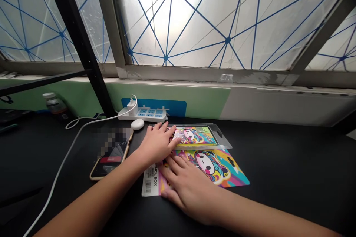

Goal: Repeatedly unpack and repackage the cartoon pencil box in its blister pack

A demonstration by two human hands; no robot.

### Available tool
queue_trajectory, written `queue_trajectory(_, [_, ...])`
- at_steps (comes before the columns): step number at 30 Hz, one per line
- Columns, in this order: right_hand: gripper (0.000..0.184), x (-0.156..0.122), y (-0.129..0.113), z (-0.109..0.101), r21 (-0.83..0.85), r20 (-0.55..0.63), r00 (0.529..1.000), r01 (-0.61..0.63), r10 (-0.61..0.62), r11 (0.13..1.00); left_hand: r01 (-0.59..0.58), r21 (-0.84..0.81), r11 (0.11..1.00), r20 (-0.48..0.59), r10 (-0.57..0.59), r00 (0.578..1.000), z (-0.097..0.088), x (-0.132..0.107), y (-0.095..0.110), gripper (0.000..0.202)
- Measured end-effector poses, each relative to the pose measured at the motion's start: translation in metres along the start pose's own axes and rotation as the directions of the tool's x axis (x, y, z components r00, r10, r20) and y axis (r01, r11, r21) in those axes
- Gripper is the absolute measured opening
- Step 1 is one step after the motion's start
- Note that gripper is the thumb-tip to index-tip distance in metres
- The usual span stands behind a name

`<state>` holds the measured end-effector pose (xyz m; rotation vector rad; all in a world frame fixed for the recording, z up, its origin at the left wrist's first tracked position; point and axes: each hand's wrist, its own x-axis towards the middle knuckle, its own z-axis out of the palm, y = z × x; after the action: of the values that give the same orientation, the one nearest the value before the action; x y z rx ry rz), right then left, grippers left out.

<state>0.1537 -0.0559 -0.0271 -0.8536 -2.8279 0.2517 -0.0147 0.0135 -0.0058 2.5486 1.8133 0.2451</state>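
My left hand (pixel 160 143) lies with fingers spread over the left end of a clear plastic package holding a colourful pencil box (pixel 196 135) with a cartoon character on it. In front of that package is a bright printed backing card (pixel 213 168), its white end marked with a barcode and the words "PENCIL BOX". My right hand (pixel 191 187) rests flat on the left part of this card, fingers stretched toward my left hand. Part of the card and the package's left end are hidden beneath my hands.
A phone (pixel 109 159) lies left of my left hand, near a small white rounded object (pixel 137 124). Behind stands a power strip (pixel 147 113) with a plugged-in charger; its white cable (pixel 71 152) runs along the left. A bottle (pixel 55 105) and black metal post (pixel 80 44) are farther left.
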Motion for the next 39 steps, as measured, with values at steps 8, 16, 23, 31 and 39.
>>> queue_trajectory(8, [0.056,0.005,0.004,-0.001,0.048,-0.045,0.997,-0.06,0.062,0.997,0.001,0.022,1.0,-0.018,-0.001,1.0,0.003,-0.001,0.003,0.062])
queue_trajectory(16, [0.061,0.009,0.002,0.0,-0.064,-0.061,0.995,-0.085,0.081,0.994,0.004,0.029,1.0,-0.026,-0.003,1.0,0.004,-0.001,0.005,0.063])
queue_trajectory(23, [0.054,-0.001,0.012,-0.009,0.142,-0.074,0.997,-0.028,0.039,0.989,-0.019,0.027,0.999,-0.03,0.02,0.999,0.005,-0.002,0.005,0.061])
queue_trajectory(31, [0.05,-0.002,0.017,-0.014,0.168,-0.061,0.998,-0.012,0.023,0.986,-0.063,0.016,0.998,-0.035,0.063,0.997,0.006,0.002,0.001,0.06])
queue_trajectory(39, [0.026,-0.002,0.028,-0.018,-0.013,-0.226,0.967,0.119,-0.119,0.993,-0.046,0.002,0.999,-0.061,0.046,0.997,0.012,0.003,0.001,0.063])
